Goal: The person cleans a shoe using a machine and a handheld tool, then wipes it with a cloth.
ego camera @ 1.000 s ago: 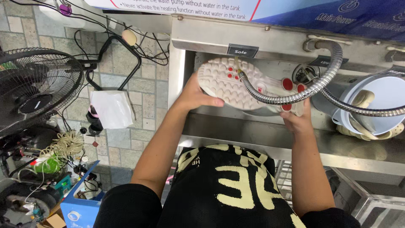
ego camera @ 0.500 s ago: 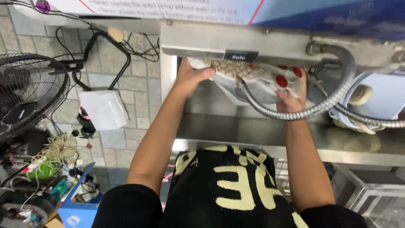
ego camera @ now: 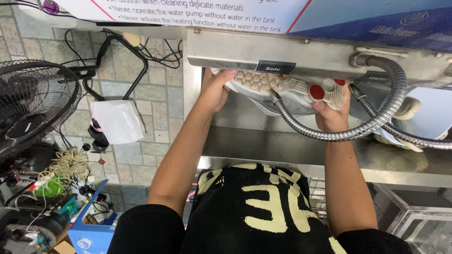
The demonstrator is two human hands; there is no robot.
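Note:
A white sneaker (ego camera: 287, 89) with red dots on its sole is held sole-up in a steel wash basin (ego camera: 263, 136). Its far edge is tucked under the machine's steel front panel (ego camera: 245, 49). My left hand (ego camera: 214, 91) grips the toe end. My right hand (ego camera: 332, 115) grips the heel end from below. A flexible metal hose (ego camera: 329, 134) curves in front of the shoe, its nozzle tip touching the sole near the middle.
A second metal hose (ego camera: 414, 138) runs right across a white bucket (ego camera: 438, 117) holding pale items. On the tiled floor to the left stand a black fan (ego camera: 33, 108), a white bag (ego camera: 115, 120), tangled cables (ego camera: 66, 162) and a blue box (ego camera: 89, 230).
The shoe has moved away from me and up under the steel panel, so less of its sole shows. Both hands went with it.

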